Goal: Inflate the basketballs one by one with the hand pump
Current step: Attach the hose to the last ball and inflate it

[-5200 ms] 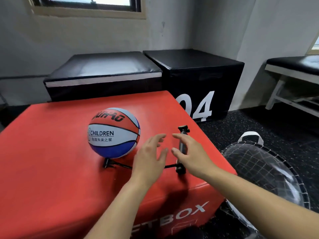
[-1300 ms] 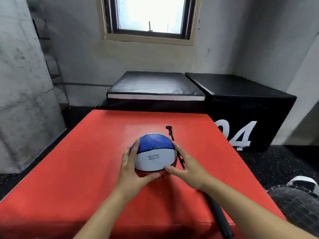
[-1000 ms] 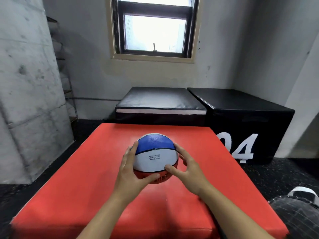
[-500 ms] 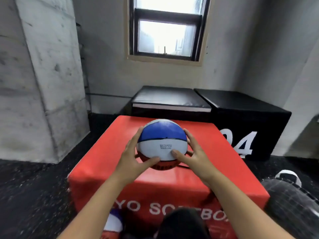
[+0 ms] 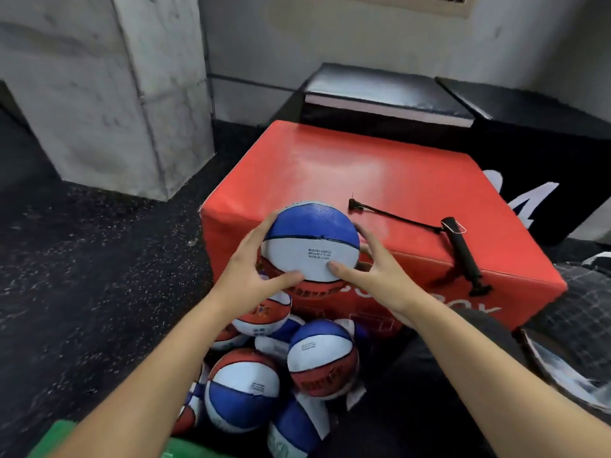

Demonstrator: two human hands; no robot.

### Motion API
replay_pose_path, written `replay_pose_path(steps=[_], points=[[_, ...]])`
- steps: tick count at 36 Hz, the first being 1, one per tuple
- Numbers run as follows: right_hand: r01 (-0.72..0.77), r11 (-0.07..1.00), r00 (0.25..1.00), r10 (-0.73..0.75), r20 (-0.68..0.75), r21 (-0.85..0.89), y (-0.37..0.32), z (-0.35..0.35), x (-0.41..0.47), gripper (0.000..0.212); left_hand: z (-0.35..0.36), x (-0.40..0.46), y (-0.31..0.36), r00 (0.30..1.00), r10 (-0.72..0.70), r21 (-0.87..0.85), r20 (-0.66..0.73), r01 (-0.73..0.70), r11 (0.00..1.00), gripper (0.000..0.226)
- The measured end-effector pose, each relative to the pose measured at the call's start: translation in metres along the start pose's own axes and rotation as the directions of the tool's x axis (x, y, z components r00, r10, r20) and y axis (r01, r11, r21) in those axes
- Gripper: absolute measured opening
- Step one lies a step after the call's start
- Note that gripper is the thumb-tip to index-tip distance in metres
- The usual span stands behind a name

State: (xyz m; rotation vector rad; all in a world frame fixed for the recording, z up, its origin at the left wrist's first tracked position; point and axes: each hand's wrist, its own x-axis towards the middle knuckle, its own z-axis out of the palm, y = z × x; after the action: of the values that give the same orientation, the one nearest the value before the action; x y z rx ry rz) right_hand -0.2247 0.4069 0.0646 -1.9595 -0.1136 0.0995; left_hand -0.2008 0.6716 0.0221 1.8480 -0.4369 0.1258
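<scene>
A red, white and blue basketball (image 5: 310, 242) is in the air in front of the red soft box (image 5: 380, 180), at its near left corner. My left hand (image 5: 251, 269) grips its left side and my right hand (image 5: 373, 269) grips its right side, thumbs on the white panel. The black hand pump (image 5: 463, 256) lies on the box top at the right, its hose and needle (image 5: 355, 204) stretched to the left. Below my hands, a pile of several same-coloured basketballs (image 5: 317, 355) lies on the floor against the box.
Two black boxes (image 5: 386, 94) stand behind the red box. A concrete pillar (image 5: 109, 87) rises at the left. A black net basket (image 5: 575, 322) sits at the right, and something green (image 5: 56, 434) shows at the bottom left. The floor is dark speckled rubber.
I have lifted the ball off the box top and brought it toward me and down over the near left edge. The view has tilted down, showing the ball pile. The pump stays on the box.
</scene>
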Motion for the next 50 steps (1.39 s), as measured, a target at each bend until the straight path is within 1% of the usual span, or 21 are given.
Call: replay_pose_path(steps=[2,5,7,9,10,14,17,21,24,26,29,32,33,35,38,40,42,44,45,47,50], points=[[-0.031,0.999,0.998,0.033,0.049,-0.028,0.011,0.017,-0.001,0.107,-0.008,-0.021,-0.015,0.999,-0.035,0.002,0.002,0.035,0.999,0.109],[-0.088,0.992,0.978,0.103,0.181,-0.09,0.031,0.045,-0.004,0.112,-0.022,-0.057,-0.037,0.997,-0.08,0.031,0.007,0.08,0.996,0.108],[-0.119,0.982,0.945,0.157,0.287,-0.145,0.048,0.065,-0.005,0.123,-0.03,-0.082,-0.054,0.99,-0.139,0.051,0.009,0.138,0.989,0.109],[-0.149,0.964,0.891,0.228,0.393,-0.222,0.061,0.083,-0.006,0.135,-0.036,-0.108,-0.069,0.977,-0.211,0.066,0.023,0.209,0.976,0.111],[-0.146,0.951,0.864,0.256,0.434,-0.271,0.064,0.091,-0.006,0.137,-0.038,-0.121,-0.075,0.97,-0.241,0.056,0.027,0.24,0.969,0.112],[-0.107,0.907,0.776,0.332,0.537,-0.407,0.065,0.108,-0.01,0.124,-0.038,-0.162,-0.086,0.939,-0.343,-0.02,0.01,0.343,0.939,0.108],[-0.079,0.884,0.754,0.356,0.552,-0.461,0.063,0.115,-0.009,0.122,-0.035,-0.175,-0.088,0.932,-0.363,-0.05,-0.01,0.362,0.931,0.107],[-0.068,0.9,0.764,0.324,0.558,-0.43,0.058,0.129,-0.002,0.118,-0.043,-0.173,-0.092,0.926,-0.377,-0.085,-0.027,0.374,0.923,0.105],[-0.074,0.901,0.758,0.33,0.563,-0.428,0.058,0.137,0.001,0.117,-0.053,-0.17,-0.093,0.926,-0.378,-0.048,-0.02,0.377,0.925,0.106],[-0.082,0.886,0.729,0.365,0.579,-0.456,0.059,0.132,0.003,0.112,-0.057,-0.173,-0.094,0.923,-0.384,-0.021,0.011,0.384,0.923,0.106],[-0.03,0.816,0.662,0.448,0.6,-0.577,0.062,0.117,0.002,0.105,-0.047,-0.186,-0.094,0.899,-0.428,-0.01,0.088,0.431,0.902,0.105],[0.106,0.684,0.593,0.538,0.598,-0.721,0.072,0.116,-0.003,0.098,-0.026,-0.204,-0.096,0.889,-0.434,0.078,0.144,0.427,0.901,0.108],[0.153,0.651,0.583,0.548,0.599,-0.744,0.076,0.118,-0.005,0.096,-0.02,-0.208,-0.096,0.893,-0.423,0.121,0.156,0.407,0.905,0.11],[0.213,0.606,0.573,0.558,0.6,-0.766,0.081,0.122,-0.008,0.086,-0.011,-0.216,-0.097,0.904,-0.395,0.192,0.164,0.363,0.912,0.11],[0.243,0.586,0.55,0.573,0.608,-0.773,0.081,0.121,-0.01,0.077,-0.008,-0.224,-0.098,0.909,-0.382,0.229,0.164,0.342,0.911,0.106],[0.213,0.614,0.545,0.571,0.614,-0.76,0.082,0.118,-0.01,0.07,-0.01,-0.228,-0.098,0.912,-0.375,0.227,0.167,0.334,0.915,0.104],[0.191,0.647,0.542,0.557,0.629,-0.738,0.082,0.115,-0.009,0.054,-0.013,-0.229,-0.099,0.903,-0.396,0.207,0.165,0.36,0.909,0.1],[0.18,0.664,0.561,0.537,0.63,-0.726,0.077,0.113,-0.009,0.047,-0.015,-0.228,-0.101,0.889,-0.428,0.191,0.163,0.397,0.898,0.097],[0.153,0.672,0.572,0.538,0.62,-0.724,0.075,0.113,-0.01,0.047,-0.014,-0.227,-0.103,0.879,-0.448,0.182,0.166,0.419,0.89,0.095],[0.111,0.676,0.572,0.557,0.603,-0.729,0.071,0.112,-0.012,0.054,-0.012,-0.225,-0.105,0.858,-0.478,0.142,0.19,0.458,0.878,0.09],[0.206,0.6,0.572,0.567,0.593,-0.773,0.071,0.116,-0.019,0.053,-0.01,-0.218,-0.109,0.815,-0.521,0.111,0.254,0.511,0.852,0.084]])
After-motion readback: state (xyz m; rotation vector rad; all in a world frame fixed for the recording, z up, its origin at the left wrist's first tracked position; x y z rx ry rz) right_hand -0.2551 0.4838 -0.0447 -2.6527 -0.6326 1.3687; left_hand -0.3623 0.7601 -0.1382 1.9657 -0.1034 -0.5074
